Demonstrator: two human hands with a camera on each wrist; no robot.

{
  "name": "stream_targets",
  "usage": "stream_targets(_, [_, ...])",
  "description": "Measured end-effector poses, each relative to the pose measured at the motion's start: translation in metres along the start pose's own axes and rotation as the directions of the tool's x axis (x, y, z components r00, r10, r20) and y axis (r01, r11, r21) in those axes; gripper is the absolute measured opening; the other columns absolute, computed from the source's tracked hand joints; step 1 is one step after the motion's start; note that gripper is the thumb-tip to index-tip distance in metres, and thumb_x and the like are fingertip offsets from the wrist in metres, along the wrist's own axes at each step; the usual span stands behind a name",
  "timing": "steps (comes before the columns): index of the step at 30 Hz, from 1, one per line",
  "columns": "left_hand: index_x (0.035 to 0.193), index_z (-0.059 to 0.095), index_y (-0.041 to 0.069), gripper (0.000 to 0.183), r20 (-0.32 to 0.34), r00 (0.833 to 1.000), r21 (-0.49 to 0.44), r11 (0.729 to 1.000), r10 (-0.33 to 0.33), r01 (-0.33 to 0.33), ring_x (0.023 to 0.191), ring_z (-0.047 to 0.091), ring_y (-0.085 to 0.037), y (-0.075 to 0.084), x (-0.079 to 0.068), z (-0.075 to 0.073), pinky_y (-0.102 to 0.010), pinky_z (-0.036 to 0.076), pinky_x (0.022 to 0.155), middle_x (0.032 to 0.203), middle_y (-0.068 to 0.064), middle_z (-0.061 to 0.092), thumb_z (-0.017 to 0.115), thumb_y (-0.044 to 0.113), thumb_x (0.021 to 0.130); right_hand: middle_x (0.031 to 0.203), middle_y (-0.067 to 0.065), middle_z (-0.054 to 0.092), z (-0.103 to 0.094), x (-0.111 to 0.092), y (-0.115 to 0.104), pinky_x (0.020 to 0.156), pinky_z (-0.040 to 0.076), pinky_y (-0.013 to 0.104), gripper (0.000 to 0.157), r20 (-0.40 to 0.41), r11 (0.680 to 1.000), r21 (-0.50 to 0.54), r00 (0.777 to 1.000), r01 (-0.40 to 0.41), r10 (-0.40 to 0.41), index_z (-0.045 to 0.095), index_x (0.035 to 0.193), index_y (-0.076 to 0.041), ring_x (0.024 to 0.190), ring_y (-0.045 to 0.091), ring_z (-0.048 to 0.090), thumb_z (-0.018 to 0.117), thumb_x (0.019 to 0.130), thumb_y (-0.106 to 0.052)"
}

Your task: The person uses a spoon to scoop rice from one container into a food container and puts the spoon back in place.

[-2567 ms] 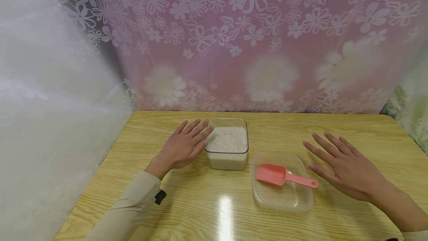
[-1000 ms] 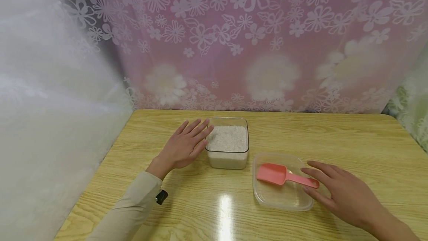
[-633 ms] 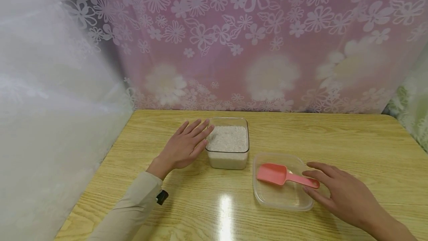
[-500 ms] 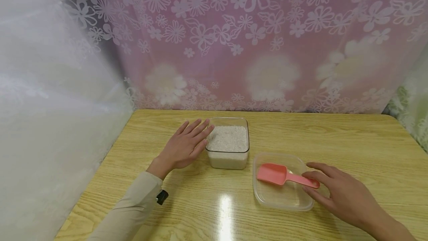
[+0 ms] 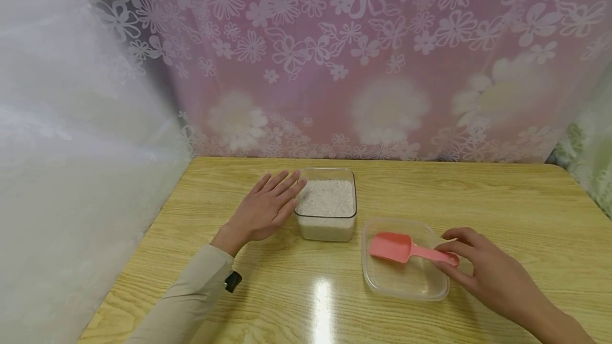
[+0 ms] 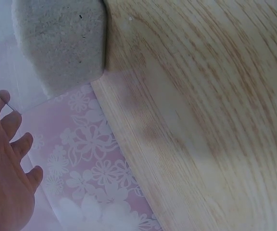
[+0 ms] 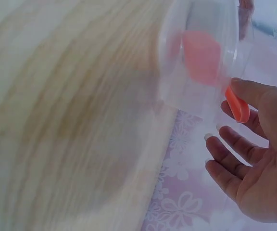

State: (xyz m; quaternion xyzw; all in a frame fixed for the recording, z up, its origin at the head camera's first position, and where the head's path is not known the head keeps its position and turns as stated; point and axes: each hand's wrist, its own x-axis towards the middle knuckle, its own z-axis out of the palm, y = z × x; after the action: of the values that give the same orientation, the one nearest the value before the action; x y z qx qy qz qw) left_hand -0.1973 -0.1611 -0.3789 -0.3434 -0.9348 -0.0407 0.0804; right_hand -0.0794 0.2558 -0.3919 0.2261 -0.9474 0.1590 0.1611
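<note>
My left hand [image 5: 260,208] lies with straight, spread fingers against the left rim of a clear square container [image 5: 326,217]. White grains that look like rice [image 5: 327,198] fill much of it; in the left wrist view they show through its wall, with the left hand [image 6: 8,178] beside it. Right of that, a shallow clear plastic box [image 5: 404,286] holds a pink scoop [image 5: 391,248], its handle reaching over the box's right rim. My right hand [image 5: 494,277] pinches the handle's end between thumb and index finger; the right wrist view shows this pinch on the handle [image 7: 238,108], the other fingers extended.
Both containers stand on a wood-grain table [image 5: 268,291]. A pink flowered curtain [image 5: 306,68] hangs behind its far edge, and a whitish sheet [image 5: 95,147] hangs along the left side.
My right hand has come left and down from beside the box and taken hold of the scoop's handle. The scoop has shifted slightly right and up. The left hand stays at the container.
</note>
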Motion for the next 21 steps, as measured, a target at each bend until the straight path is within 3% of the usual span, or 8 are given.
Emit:
stream_targets(4, [0.154,0.022,0.024,0.052,-0.003,1.0,-0.005,1.0,0.003,-0.003,0.144,0.014,-0.021,0.0,0.0,0.001,-0.043,0.008,0.116,0.158,0.003,0.017,0.022,0.041,0.105,0.103,-0.009,0.057,-0.003,0.002,0.0,0.053,0.047,0.025,0.025,-0.015,0.999,0.051,1.0,-0.003,0.004,0.069,0.093,-0.027,0.082,0.008,0.056,0.084,0.073,-0.022])
stream_targets(9, [0.154,0.022,0.023,0.053,-0.002,1.0,-0.011,1.0,0.003,-0.003,0.144,0.013,-0.021,-0.001,0.0,0.002,-0.043,0.007,0.116,0.158,0.004,0.015,0.019,0.042,0.105,0.085,-0.019,0.054,-0.007,0.006,-0.002,0.049,0.039,0.021,0.017,0.07,0.987,0.121,0.992,-0.109,0.101,0.069,0.096,-0.026,0.072,-0.003,0.051,0.077,0.082,-0.028])
stream_targets(14, [0.154,0.019,0.025,0.053,-0.006,1.0,-0.012,1.0,0.005,-0.005,0.144,0.014,-0.022,-0.001,0.0,0.002,-0.043,0.007,0.116,0.158,0.003,0.016,0.016,0.044,0.105,0.078,-0.014,0.054,-0.012,0.012,-0.004,0.05,0.039,0.023,0.019,0.179,0.954,0.205,0.967,-0.217,0.181,0.069,0.104,-0.018,0.069,-0.002,0.055,0.068,0.09,-0.03])
stream_targets(21, [0.154,0.02,0.025,0.053,-0.015,1.0,-0.013,1.0,0.009,-0.009,0.144,0.015,-0.022,0.0,0.0,0.001,-0.044,0.008,0.116,0.158,0.003,0.017,0.017,0.044,0.105,0.082,-0.007,0.06,-0.015,0.017,-0.003,0.056,0.049,0.024,0.02,0.181,0.911,0.31,0.958,-0.272,0.224,0.068,0.11,-0.014,0.07,0.005,0.061,0.065,0.092,-0.025])
